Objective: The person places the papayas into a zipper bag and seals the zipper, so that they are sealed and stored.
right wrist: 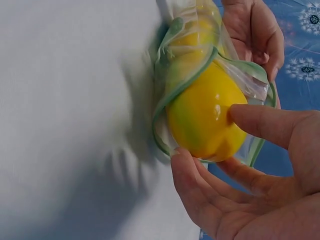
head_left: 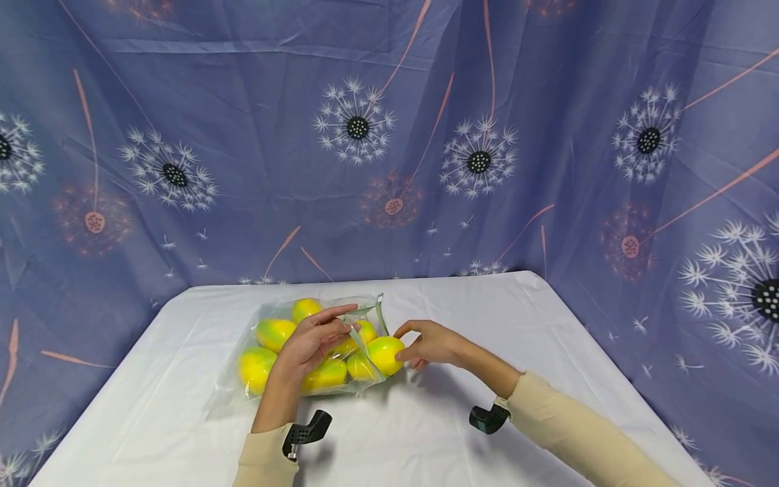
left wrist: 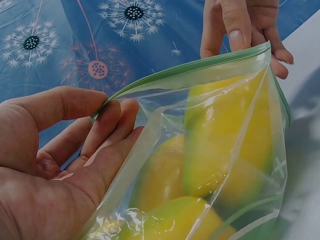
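A clear zip bag (head_left: 222,399) with a green zip edge (left wrist: 200,64) lies on its side, several yellow-green mangoes (head_left: 274,333) inside. My left hand (head_left: 307,343) reaches over the bag and pinches the zip edge between its fingers, as the left wrist view shows. At the bag's mouth, facing right, is one mango (right wrist: 200,112), partly within the opening. The thumb and fingertips of my right hand (right wrist: 280,175) grip its outer end. In the head view the right hand (head_left: 433,341) comes in from the right side.
A white cloth covers the table (head_left: 487,304), its far edge meeting a blue curtain (head_left: 255,135) printed with dandelions. Dark wrist cameras sit on the left cuff (head_left: 307,431) and the right cuff (head_left: 489,419). The hands cast shadows on the cloth.
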Action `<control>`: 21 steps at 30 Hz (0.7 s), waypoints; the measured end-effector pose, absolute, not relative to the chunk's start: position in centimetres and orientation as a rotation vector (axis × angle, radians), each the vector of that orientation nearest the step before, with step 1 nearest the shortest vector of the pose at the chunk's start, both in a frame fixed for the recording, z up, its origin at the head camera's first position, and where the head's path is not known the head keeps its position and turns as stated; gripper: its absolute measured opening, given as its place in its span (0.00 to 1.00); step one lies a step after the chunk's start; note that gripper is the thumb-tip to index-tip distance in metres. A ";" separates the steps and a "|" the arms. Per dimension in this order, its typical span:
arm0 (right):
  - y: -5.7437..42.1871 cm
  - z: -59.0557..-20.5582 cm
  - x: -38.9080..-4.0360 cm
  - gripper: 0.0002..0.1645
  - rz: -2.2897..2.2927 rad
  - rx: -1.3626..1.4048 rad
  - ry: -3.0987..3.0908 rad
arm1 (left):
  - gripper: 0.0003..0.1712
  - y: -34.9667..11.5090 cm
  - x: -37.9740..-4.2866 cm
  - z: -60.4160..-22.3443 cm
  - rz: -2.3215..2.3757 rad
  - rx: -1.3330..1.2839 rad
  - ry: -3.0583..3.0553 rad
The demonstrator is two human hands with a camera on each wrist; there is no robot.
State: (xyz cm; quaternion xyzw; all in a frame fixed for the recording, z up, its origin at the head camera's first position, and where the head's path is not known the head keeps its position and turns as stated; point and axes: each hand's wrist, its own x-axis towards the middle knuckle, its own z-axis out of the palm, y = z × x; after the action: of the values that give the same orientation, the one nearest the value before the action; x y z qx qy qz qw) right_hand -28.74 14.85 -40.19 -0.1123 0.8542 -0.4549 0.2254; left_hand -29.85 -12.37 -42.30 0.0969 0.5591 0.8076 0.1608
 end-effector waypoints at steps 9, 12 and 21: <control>13.8 -41.2 -28.3 0.27 -1.319 -0.322 2.357 | 0.27 -12.2 -29.9 -42.3 2.298 0.263 1.627; 13.5 -41.5 -28.3 0.27 -1.342 -0.331 2.343 | 0.27 -12.1 -29.8 -42.3 2.295 0.246 1.648; 12.7 -42.3 -28.2 0.29 -1.453 -0.289 2.286 | 0.28 -11.9 -29.7 -42.1 2.289 0.231 1.669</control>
State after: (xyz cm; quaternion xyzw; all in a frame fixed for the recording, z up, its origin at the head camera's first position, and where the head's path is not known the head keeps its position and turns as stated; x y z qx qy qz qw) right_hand -28.25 12.75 -42.31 -0.1038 0.8210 -0.5217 0.2072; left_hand -29.69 -11.94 -42.14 0.0805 0.5806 0.7964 0.1492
